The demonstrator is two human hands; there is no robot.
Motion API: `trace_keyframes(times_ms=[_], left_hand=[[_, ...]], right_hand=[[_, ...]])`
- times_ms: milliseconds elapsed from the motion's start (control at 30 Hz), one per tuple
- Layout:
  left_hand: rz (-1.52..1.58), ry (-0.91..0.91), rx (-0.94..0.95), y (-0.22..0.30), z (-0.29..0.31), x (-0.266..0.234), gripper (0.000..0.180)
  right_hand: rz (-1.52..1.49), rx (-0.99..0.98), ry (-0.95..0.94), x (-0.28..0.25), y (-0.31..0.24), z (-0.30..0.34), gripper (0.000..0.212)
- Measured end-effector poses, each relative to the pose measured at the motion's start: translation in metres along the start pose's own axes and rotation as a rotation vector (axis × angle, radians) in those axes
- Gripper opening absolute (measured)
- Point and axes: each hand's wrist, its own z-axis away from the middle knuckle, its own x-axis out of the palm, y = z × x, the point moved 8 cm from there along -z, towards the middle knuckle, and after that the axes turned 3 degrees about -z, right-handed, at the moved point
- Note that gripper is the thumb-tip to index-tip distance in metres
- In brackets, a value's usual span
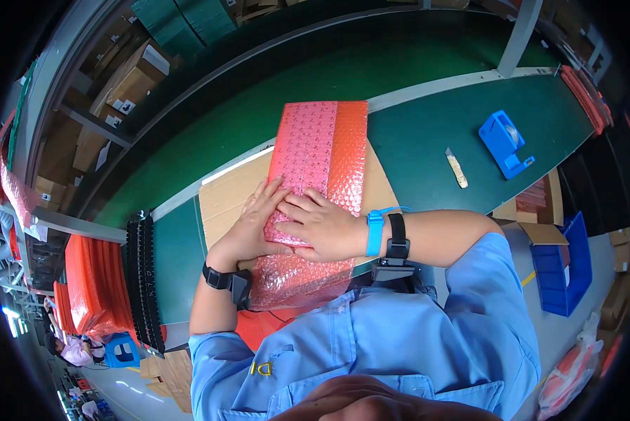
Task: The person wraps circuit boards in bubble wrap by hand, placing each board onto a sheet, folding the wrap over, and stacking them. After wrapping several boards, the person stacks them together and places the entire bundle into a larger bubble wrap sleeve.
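A long red bubble-wrap sheet (350, 154) with a pink printed band along it lies over a flat piece of brown cardboard (223, 196). Its lower end reaches past the table's near edge toward my shirt. My left hand (248, 221) rests flat on the sheet's left side with fingers stretched forward. Close beside it, my right hand (322, 226) presses on the middle of the sheet, fingers spread and pointing left. Whatever lies under or inside the bubble wrap is hidden.
On the green table (420, 140) to the right are a box cutter (456, 168) and a blue tape dispenser (504, 144). Black slotted strips (143, 281) and stacked red bubble-wrap sheets (94, 288) stand at left. A green conveyor belt (259, 91) runs beyond. A blue bin (567, 270) sits lower right.
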Motion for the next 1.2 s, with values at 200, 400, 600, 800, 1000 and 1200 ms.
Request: trace_keyframes(times_ms=[200, 400, 600, 800, 1000, 1200], left_hand=[[-0.017, -0.015, -0.010, -0.003, 0.000, -0.004, 0.118], [-0.033, -0.019, -0.026, -0.004, 0.001, 0.000, 0.121], [-0.020, -0.019, -0.050, -0.003, -0.001, 0.002, 0.122], [-0.019, -0.006, -0.032, -0.003, 0.000, 0.000, 0.122], [0.006, 0.017, -0.028, -0.003, 0.001, -0.001, 0.120], [-0.021, -0.006, -0.010, -0.005, -0.005, 0.002, 0.122]], right_hand=[[-0.007, 0.006, 0.044, 0.001, 0.005, -0.005, 0.058], [0.000, -0.048, 0.078, 0.001, -0.001, -0.005, 0.050], [0.025, -0.097, 0.176, -0.002, -0.003, 0.000, 0.046], [0.026, -0.098, 0.180, -0.002, -0.003, -0.002, 0.045], [0.016, -0.090, 0.165, 0.000, -0.003, -0.002, 0.045], [0.008, -0.070, 0.155, 0.001, 0.002, 0.001, 0.049]])
